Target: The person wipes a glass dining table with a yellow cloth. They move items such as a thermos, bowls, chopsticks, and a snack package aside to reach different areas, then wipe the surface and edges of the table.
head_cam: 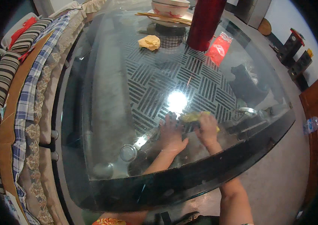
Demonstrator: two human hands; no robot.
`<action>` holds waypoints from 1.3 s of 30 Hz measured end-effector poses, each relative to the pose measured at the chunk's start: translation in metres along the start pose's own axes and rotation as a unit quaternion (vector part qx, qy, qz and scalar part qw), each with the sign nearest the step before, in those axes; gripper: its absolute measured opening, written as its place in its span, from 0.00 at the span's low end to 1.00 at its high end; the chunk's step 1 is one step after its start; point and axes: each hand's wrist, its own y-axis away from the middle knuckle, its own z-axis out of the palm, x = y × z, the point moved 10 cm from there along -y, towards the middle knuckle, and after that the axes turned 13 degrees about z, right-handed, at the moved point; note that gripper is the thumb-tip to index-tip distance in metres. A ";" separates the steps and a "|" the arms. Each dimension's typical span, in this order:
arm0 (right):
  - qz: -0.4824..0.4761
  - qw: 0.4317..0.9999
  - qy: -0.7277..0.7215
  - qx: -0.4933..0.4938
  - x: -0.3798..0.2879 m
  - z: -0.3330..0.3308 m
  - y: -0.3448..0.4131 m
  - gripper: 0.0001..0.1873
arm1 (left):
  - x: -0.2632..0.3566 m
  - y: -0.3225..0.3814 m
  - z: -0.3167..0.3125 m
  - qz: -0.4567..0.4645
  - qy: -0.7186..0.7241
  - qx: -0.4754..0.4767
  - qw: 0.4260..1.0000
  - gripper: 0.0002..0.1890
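Observation:
Both forearms pass beneath the front edge of a glass-topped table (pixel 175 187), and my hands are seen through the glass. My left hand (pixel 173 135) is spread palm down, its fingers apart, with nothing seen in it; glare hides its fingertips. Just to its right, my right hand (pixel 208 128) is bent around a yellow, partly see-through item (pixel 193 116), perhaps a wrapper or bag. The item reaches left towards my left fingertips. A round metal support fitting (pixel 128 152) lies to the left of my left hand, and another curved metal fitting (pixel 246 110) lies to the right.
At the far side stand a dark red cylinder (pixel 206 25) and a bowl (pixel 170 8) on a plate, with chopsticks (pixel 163 18). Nearer are a crumpled yellow lump (pixel 149 42) and a red packet (pixel 220 48). A covered sofa (pixel 32 92) runs along the left; a plastic bottle (pixel 312 125) is at right.

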 end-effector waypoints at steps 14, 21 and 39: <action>0.151 0.987 -0.044 -0.029 0.035 0.001 -0.022 0.22 | 0.002 0.007 -0.009 0.034 0.051 0.117 0.991 0.41; -0.136 0.915 -0.354 -0.139 -0.241 -0.067 -0.011 0.25 | -0.011 0.018 -0.008 0.035 0.074 0.129 0.988 0.42; 0.059 0.978 -0.100 -0.175 -0.195 -0.014 -0.034 0.20 | -0.011 -0.003 0.013 0.064 -0.027 0.199 0.977 0.43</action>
